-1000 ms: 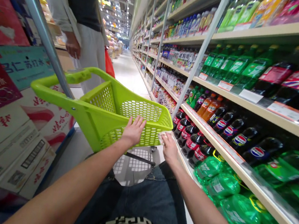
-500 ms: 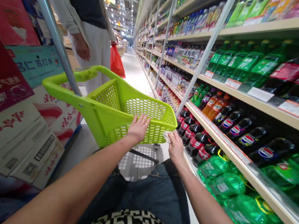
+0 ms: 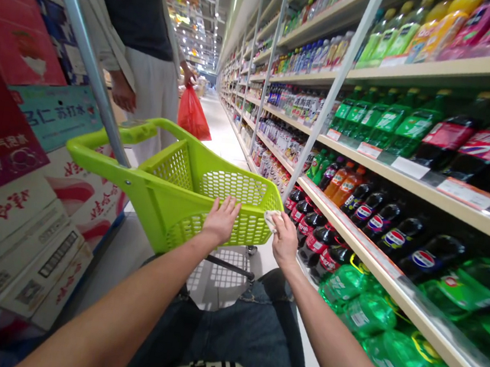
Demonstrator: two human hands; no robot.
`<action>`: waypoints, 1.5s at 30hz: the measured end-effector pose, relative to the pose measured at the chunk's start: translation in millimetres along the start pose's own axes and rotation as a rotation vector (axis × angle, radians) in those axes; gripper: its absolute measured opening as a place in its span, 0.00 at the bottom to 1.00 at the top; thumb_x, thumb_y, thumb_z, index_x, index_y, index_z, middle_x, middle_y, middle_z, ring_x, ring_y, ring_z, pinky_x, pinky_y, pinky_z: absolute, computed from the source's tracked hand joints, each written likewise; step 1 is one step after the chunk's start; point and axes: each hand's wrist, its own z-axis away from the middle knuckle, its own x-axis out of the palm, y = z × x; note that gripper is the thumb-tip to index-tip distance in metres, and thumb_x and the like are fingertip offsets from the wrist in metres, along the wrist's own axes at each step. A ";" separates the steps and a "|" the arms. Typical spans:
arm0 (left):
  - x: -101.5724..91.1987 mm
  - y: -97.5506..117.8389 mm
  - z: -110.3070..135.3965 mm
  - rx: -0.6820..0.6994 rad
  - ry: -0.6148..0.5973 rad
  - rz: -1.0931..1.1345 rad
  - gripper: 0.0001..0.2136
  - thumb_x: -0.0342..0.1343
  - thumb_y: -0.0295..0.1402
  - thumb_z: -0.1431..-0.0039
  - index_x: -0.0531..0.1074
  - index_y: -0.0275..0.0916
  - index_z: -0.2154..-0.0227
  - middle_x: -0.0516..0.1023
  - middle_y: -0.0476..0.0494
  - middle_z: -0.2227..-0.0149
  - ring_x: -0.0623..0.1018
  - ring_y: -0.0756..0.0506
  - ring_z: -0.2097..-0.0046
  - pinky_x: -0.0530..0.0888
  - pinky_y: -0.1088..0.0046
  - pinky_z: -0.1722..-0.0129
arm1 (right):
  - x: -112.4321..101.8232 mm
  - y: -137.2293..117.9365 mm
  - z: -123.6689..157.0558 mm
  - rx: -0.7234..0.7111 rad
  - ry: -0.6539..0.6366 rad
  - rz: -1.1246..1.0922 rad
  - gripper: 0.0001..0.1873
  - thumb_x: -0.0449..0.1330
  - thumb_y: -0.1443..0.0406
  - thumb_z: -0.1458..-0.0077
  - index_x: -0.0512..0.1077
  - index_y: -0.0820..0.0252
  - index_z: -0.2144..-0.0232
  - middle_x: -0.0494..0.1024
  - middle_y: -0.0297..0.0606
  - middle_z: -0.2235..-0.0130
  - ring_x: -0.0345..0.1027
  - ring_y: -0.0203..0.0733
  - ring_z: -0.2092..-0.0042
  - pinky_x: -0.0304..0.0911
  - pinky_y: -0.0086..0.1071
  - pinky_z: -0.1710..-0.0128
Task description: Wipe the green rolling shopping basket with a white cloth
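A lime-green plastic shopping cart with perforated sides stands in front of me, its basket holding nothing that I can see. My left hand rests flat on the near side's top rim, fingers stretched out over it. At the cart's right-hand front corner, my right hand pinches a crumpled white cloth or tissue, which touches the green plastic. Whether it is cloth or paper I cannot tell.
Shelves of soda bottles line the right side, with large green bottles at the bottom. Stacked drink cartons fill the left. A person stands behind the cart with a red plastic bag. A metal pole rises near the cart handle.
My view has tilted slightly upward. Both hands stay at the cart's rim, the right still pinching the white piece at the corner. The red bag has swung slightly.
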 end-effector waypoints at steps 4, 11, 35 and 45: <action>1.4 -0.6 -0.6 -0.003 0.001 0.002 0.31 0.43 0.26 0.51 0.47 0.32 0.41 0.47 0.37 0.37 0.45 0.41 0.37 0.43 0.54 0.40 | 3.1 -7.5 4.9 -0.041 -0.158 -0.002 0.21 0.49 0.76 0.52 0.71 0.57 0.58 0.69 0.42 0.51 0.61 0.42 0.50 0.59 0.37 0.51; 2.0 -1.4 0.7 0.001 0.015 -0.003 0.30 0.42 0.26 0.49 0.47 0.32 0.41 0.47 0.37 0.37 0.45 0.41 0.37 0.43 0.54 0.40 | -0.8 -6.9 -7.6 -0.051 0.031 0.006 0.23 0.49 0.75 0.52 0.69 0.56 0.55 0.64 0.43 0.46 0.54 0.45 0.44 0.53 0.44 0.47; 9.5 -47.4 28.5 0.079 0.135 -0.034 0.30 0.42 0.25 0.52 0.49 0.31 0.42 0.49 0.38 0.38 0.46 0.43 0.37 0.44 0.57 0.40 | 28.2 -77.3 -11.1 -0.221 -0.150 -0.045 0.23 0.48 0.75 0.48 0.66 0.56 0.51 0.64 0.41 0.45 0.48 0.45 0.41 0.49 0.44 0.44; 16.6 -63.5 42.4 0.065 0.203 -0.048 0.30 0.42 0.27 0.51 0.48 0.28 0.42 0.47 0.38 0.37 0.44 0.41 0.37 0.41 0.57 0.40 | 27.0 -89.3 -8.1 -0.246 -0.176 -0.046 0.21 0.48 0.74 0.47 0.66 0.56 0.52 0.66 0.39 0.46 0.51 0.44 0.42 0.50 0.42 0.45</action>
